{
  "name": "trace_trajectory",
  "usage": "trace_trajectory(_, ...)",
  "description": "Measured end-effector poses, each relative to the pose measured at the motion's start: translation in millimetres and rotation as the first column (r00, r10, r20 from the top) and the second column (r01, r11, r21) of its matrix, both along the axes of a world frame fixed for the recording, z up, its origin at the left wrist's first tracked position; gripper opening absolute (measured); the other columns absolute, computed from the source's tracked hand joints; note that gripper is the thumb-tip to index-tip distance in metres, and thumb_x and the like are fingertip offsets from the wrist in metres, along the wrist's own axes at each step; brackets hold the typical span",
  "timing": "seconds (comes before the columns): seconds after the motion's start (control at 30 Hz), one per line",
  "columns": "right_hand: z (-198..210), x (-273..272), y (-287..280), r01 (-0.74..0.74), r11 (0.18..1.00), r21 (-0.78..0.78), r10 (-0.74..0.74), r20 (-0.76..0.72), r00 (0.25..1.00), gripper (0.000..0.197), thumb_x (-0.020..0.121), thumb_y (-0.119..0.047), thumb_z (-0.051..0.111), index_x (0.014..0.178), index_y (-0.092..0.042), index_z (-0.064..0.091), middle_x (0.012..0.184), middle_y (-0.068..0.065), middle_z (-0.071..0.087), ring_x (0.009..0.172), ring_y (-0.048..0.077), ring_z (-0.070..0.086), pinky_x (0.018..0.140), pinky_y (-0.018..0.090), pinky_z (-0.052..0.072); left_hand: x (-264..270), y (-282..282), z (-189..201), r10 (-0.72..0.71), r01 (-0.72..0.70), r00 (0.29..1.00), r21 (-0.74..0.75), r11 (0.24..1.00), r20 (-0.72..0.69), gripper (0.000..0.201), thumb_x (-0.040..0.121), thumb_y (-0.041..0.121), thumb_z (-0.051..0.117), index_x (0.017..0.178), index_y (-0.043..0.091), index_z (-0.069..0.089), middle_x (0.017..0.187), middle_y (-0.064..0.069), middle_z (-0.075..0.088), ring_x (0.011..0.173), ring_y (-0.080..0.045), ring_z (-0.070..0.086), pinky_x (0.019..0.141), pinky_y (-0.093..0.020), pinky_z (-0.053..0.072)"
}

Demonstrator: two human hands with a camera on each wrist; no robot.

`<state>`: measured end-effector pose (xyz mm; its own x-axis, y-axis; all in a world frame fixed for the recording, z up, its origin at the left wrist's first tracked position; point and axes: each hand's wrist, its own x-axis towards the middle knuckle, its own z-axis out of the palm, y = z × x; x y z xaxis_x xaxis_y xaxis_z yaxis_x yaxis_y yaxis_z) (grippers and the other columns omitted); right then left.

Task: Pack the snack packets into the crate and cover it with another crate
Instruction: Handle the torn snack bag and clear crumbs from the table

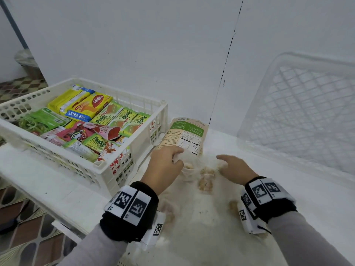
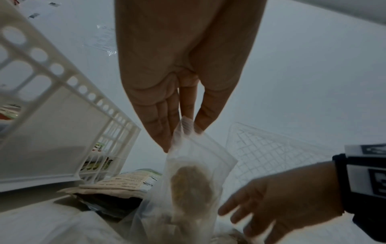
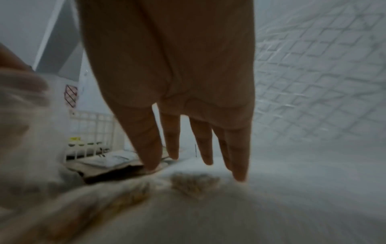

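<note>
A white crate (image 1: 132, 150) on the left of the white table holds several colourful snack packets (image 1: 99, 120). Right of it, my left hand (image 1: 167, 164) pinches the top edge of a clear packet of brown cookies (image 2: 192, 183) between thumb and fingers, lifting it. My right hand (image 1: 233, 167) hovers beside that packet with straight, spread fingers (image 3: 206, 148), holding nothing. A brown and green pouch (image 1: 185, 135) lies flat just behind the hands, against the crate. More clear cookie packets (image 1: 206, 181) lie on the table below my hands.
A second white crate (image 1: 299, 114) with a lattice bottom leans against the wall at the right. The white wall stands close behind. The table's left edge drops to a patterned tiled floor (image 1: 28, 233).
</note>
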<state>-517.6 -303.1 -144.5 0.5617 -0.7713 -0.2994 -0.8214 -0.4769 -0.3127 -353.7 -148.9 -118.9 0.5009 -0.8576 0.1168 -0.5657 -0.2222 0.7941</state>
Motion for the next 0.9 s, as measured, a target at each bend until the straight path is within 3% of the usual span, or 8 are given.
trace_trajectory(0.13,-11,2,1,-0.102,0.993,-0.054,0.081,-0.303,0.950,0.053,0.092,-0.018,0.049,0.142,-0.025,0.034,0.138,0.011,0.039,0.127,0.031,0.038,0.105,0.035,0.033,3,0,-2,-0.007,0.007,1.000,-0.027,1.000,0.008,0.039,0.081,0.006,0.057,0.119,0.014,0.064,0.103,0.001,0.066,0.088,-0.008,0.058,0.083,-0.013,0.044)
trace_trajectory(0.33,-1,3,12,-0.016,0.997,-0.073,0.005,-0.146,0.989,0.020,0.084,-0.007,0.055,0.102,-0.017,0.059,0.114,0.007,0.056,0.102,0.024,0.056,0.079,0.026,0.044,5,-2,-4,-0.020,0.018,0.999,-0.037,0.999,-0.050,0.041,0.080,0.002,0.055,0.118,0.014,0.065,0.114,-0.004,0.065,0.102,-0.015,0.060,0.093,-0.022,0.044)
trace_trajectory(0.43,14,2,20,0.083,0.994,-0.078,-0.075,0.103,0.992,0.007,0.084,-0.009,0.056,0.089,-0.007,0.062,0.096,0.009,0.066,0.088,0.023,0.063,0.070,0.027,0.049,4,-3,-3,-0.020,0.017,0.997,-0.038,0.999,-0.075,0.042,0.081,0.002,0.054,0.120,0.014,0.064,0.117,-0.004,0.063,0.108,-0.015,0.057,0.099,-0.027,0.043)
trace_trajectory(0.5,27,3,26,0.180,0.982,-0.063,-0.142,0.389,0.910,0.004,0.081,-0.006,0.059,0.080,-0.005,0.063,0.077,0.008,0.068,0.071,0.016,0.065,0.061,0.024,0.051,3,-4,-2,-0.018,0.015,0.996,-0.034,0.999,-0.087,0.041,0.082,0.002,0.054,0.120,0.014,0.063,0.106,-0.003,0.064,0.105,-0.016,0.059,0.098,-0.027,0.044)
trace_trajectory(0.57,40,7,38,0.226,0.974,0.015,-0.176,0.676,0.716,0.006,0.083,-0.005,0.062,0.078,-0.008,0.062,0.073,0.007,0.067,0.065,0.011,0.061,0.058,0.024,0.054,2,-4,-1,-0.028,0.025,0.994,-0.027,0.999,-0.105,0.041,0.082,0.001,0.055,0.120,0.014,0.063,0.094,0.001,0.060,0.099,-0.017,0.060,0.090,-0.023,0.045)
trace_trajectory(0.7,52,20,73,0.036,0.968,0.247,-0.247,0.922,0.300,0.019,0.091,0.003,0.050,0.085,-0.015,0.054,0.090,0.012,0.070,0.085,0.016,0.068,0.070,0.026,0.058,-4,-4,8,-0.071,0.069,0.992,-0.027,0.997,-0.102,0.037,0.080,0.000,0.055,0.112,0.013,0.067,0.091,-0.006,0.063,0.098,-0.022,0.062,0.083,-0.026,0.047)
trace_trajectory(0.8,39,28,97,-0.040,0.963,0.267,-0.245,0.927,0.285,0.018,0.094,0.001,0.045,0.088,-0.015,0.049,0.097,0.015,0.070,0.094,0.024,0.069,0.079,0.035,0.058,-9,-3,18,-0.113,0.112,0.994,-0.054,0.992,-0.014,0.016,0.076,-0.002,0.054,0.085,0.004,0.067,0.081,-0.017,0.063,0.080,-0.029,0.059,0.067,-0.031,0.045)
trace_trajectory(0.9,28,26,103,0.047,0.976,0.211,-0.216,0.935,0.282,0.020,0.090,0.005,0.051,0.085,-0.014,0.052,0.087,0.013,0.070,0.086,0.026,0.069,0.080,0.041,0.057,-11,-2,24,-0.117,0.117,0.993,-0.072,0.990,0.009,0.019,0.075,-0.003,0.054,0.081,0.006,0.069,0.078,-0.013,0.065,0.076,-0.026,0.057,0.060,-0.026,0.039)
